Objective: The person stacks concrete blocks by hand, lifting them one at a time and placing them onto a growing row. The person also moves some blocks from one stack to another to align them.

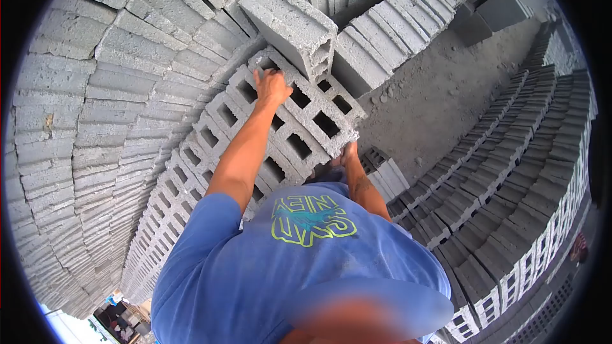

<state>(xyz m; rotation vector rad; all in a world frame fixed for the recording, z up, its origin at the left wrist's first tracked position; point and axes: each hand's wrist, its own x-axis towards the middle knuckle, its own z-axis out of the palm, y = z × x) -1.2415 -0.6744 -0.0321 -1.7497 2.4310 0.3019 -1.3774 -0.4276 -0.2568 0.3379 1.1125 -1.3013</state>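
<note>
A grey hollow concrete block lies with its square holes facing up, at the head of a long row of similar blocks. My left hand is closed on its upper part, fingers hooked at the holes. At the block's lower right end, my right hand grips the edge; its fingers are partly hidden under the block. Just beyond my left hand, another concrete block rests across the stack, its holed end toward me.
A tall wall of stacked blocks rises on the left. Another block row runs toward the upper right. Dusty ground with loose rubble lies beside it. Long rows of blocks curve along the right.
</note>
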